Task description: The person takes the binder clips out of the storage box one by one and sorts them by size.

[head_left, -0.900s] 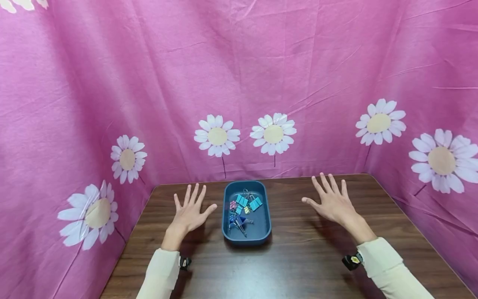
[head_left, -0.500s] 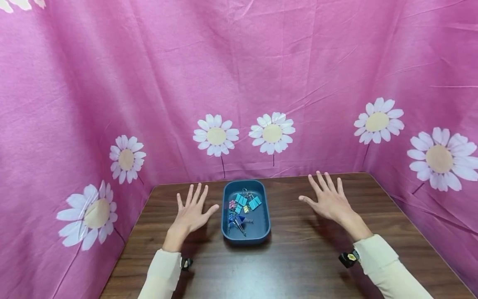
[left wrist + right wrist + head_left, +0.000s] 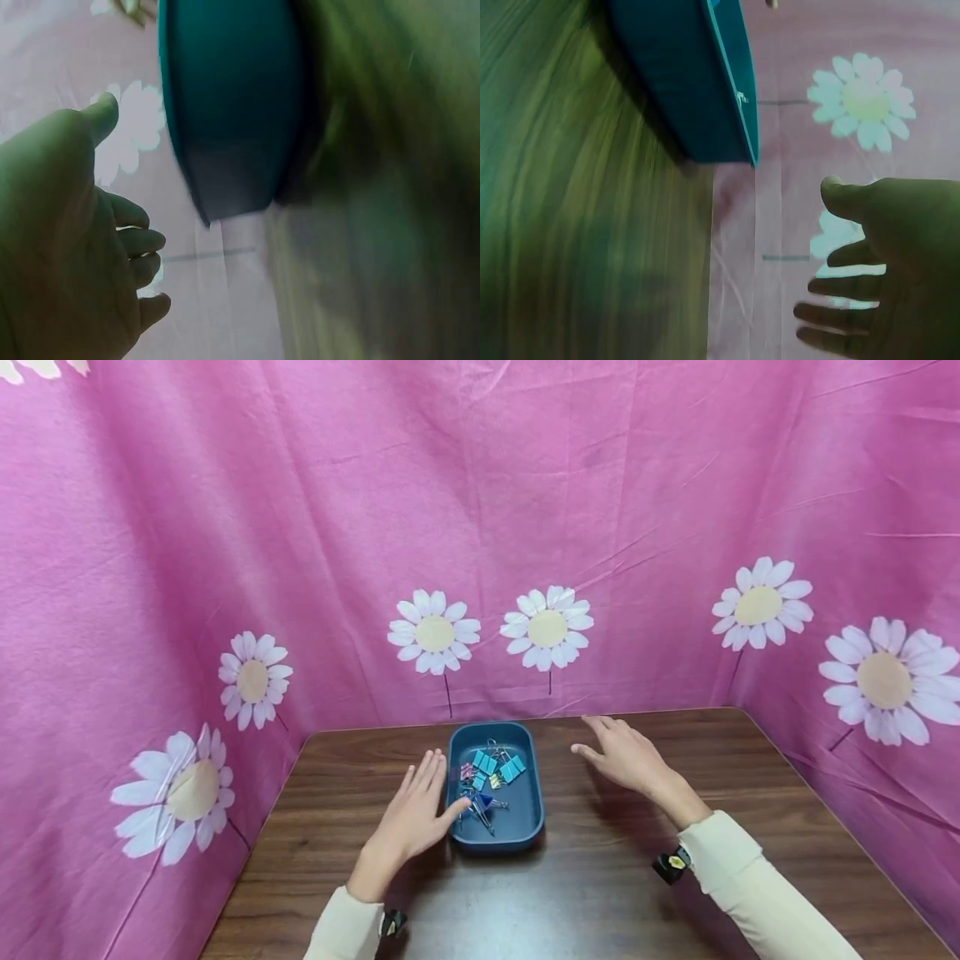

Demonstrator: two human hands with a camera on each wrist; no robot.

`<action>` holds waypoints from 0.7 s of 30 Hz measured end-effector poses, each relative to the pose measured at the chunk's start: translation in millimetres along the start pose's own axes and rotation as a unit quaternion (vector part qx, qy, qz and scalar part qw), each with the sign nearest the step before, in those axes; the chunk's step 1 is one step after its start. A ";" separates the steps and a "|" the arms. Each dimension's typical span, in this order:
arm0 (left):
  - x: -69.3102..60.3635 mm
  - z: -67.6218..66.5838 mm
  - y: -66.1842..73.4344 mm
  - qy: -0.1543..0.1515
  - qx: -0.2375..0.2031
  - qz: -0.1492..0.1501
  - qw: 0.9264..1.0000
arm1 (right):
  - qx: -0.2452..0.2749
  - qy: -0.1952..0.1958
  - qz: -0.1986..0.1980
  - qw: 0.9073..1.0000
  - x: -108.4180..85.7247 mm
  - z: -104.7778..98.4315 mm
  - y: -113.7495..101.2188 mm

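Note:
A dark blue-green rectangular tray [image 3: 525, 814] stands on the wooden table with several binder clips in it. Turquoise clips [image 3: 513, 768], a pink clip [image 3: 467, 772] and a small yellow clip [image 3: 495, 782] lie toward its far half. Dark blue clips [image 3: 474, 803] with silver handles are nearer its left front. My left hand [image 3: 412, 818] is beside the tray's left wall, fingers extended, its thumb overlapping the rim from above. In the left wrist view a gap shows between hand and tray. To the right, my right hand [image 3: 626, 760] hovers apart from the tray, holding nothing.
The brown wooden table [image 3: 585, 893] reaches back to a pink cloth [image 3: 480, 510] printed with white daisies, which surrounds it on the back and both sides. A black strap device [image 3: 672, 864] sits at the right wrist, another [image 3: 393, 923] at the left.
Both hands have moved inward toward the tray, the left one right up beside it. Their spread fingers have drawn closer together. Tray and clips have stayed in place.

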State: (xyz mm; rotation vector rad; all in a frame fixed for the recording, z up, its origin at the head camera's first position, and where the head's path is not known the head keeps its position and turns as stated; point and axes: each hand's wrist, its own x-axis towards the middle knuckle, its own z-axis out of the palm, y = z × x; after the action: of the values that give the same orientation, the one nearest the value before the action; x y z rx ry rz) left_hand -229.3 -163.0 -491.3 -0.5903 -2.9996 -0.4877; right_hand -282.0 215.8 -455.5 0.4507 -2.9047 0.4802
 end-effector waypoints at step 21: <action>-11.9 25.8 10.0 -0.022 -0.002 0.011 1.000 | 0.055 -0.094 -0.101 0.989 79.4 28.8 -64.9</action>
State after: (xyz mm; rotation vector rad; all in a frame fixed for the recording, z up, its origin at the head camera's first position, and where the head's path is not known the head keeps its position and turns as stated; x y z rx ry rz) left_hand -214.2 -150.5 -514.1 -0.6432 -3.0298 -0.4869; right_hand -339.2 126.3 -447.4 0.8413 -2.9738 0.5974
